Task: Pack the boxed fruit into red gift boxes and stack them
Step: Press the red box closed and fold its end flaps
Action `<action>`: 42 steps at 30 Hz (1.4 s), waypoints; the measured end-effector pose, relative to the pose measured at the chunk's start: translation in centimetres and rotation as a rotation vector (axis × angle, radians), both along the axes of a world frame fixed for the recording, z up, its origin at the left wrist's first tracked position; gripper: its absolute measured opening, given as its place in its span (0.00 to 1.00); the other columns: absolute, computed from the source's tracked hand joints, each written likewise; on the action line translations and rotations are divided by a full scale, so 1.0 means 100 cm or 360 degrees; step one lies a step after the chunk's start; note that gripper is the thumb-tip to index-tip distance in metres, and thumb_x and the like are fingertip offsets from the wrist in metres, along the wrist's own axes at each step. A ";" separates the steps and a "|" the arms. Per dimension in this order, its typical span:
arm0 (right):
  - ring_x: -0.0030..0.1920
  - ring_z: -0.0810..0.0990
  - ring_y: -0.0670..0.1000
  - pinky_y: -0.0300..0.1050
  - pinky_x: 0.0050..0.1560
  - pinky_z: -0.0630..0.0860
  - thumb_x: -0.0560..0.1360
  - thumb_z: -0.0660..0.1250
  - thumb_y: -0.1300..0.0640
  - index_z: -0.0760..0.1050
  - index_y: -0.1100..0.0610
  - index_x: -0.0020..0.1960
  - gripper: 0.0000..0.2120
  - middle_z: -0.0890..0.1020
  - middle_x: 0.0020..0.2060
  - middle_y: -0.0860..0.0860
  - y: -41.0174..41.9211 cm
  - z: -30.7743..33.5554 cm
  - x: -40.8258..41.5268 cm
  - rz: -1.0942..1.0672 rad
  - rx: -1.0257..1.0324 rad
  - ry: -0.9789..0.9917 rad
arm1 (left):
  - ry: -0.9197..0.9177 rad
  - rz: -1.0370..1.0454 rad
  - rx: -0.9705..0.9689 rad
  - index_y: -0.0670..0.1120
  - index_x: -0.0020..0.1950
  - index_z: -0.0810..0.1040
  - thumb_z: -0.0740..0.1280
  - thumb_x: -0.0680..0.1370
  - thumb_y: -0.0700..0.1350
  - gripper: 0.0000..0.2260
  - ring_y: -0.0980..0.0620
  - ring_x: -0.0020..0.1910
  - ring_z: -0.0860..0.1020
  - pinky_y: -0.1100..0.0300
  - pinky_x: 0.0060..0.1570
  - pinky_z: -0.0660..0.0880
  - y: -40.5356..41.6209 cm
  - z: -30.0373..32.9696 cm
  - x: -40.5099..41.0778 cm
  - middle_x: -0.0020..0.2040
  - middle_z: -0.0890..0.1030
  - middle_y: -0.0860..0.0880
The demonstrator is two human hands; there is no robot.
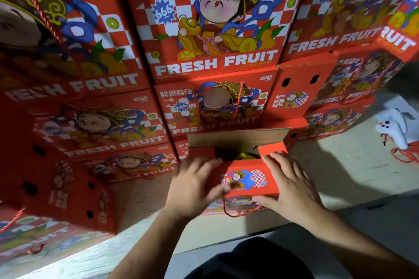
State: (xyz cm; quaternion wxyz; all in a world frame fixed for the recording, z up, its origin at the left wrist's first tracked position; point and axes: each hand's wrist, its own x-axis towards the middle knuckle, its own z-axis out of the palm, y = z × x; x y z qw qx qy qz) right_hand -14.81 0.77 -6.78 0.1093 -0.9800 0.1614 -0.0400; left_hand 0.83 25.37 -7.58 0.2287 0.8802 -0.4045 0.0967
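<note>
A red gift box (248,179) stands on the floor in front of me, its top flaps partly folded down and its far flap (238,138) still standing up. Something yellow-green (246,156) shows in the gap under the flaps. My left hand (195,184), blurred, lies with spread fingers on the near left flap. With fingers straight, my right hand (290,184) presses on the right flap, thumb at the box's front edge. A red rope handle (240,212) hangs down the box front.
Stacked red "FRESH FRUIT" gift boxes (210,29) form a wall behind and to the left (74,120). More boxes (353,79) stand at the right. A white plush toy (395,127) and red cord (405,154) lie on the pale floor (351,176) at the right.
</note>
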 end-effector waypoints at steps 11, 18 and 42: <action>0.82 0.33 0.56 0.55 0.80 0.33 0.70 0.63 0.27 0.30 0.55 0.82 0.60 0.37 0.83 0.54 0.043 0.012 0.005 0.0056 -0.0162 0.0359 | 0.0055 -0.0087 0.0614 0.46 0.86 0.56 0.67 0.73 0.71 0.49 0.37 0.77 0.67 0.43 0.77 0.65 -0.018 0.010 -0.031 0.80 0.67 0.43; 0.83 0.51 0.53 0.51 0.79 0.51 0.74 0.67 0.37 0.51 0.56 0.84 0.48 0.51 0.83 0.52 0.061 0.006 0.010 0.0178 -0.0237 0.0143 | 0.0091 -0.0259 0.0676 0.48 0.86 0.40 0.58 0.84 0.63 0.40 0.47 0.85 0.39 0.53 0.77 0.28 -0.024 0.001 -0.027 0.84 0.37 0.50; 0.55 0.73 0.58 0.55 0.55 0.71 0.54 0.78 0.40 0.71 0.51 0.63 0.41 0.73 0.55 0.51 0.043 0.012 0.044 0.0194 -0.0343 0.0265 | -0.0127 -0.0058 0.0745 0.48 0.67 0.73 0.72 0.69 0.70 0.36 0.44 0.53 0.75 0.48 0.52 0.69 -0.051 0.008 -0.033 0.58 0.76 0.48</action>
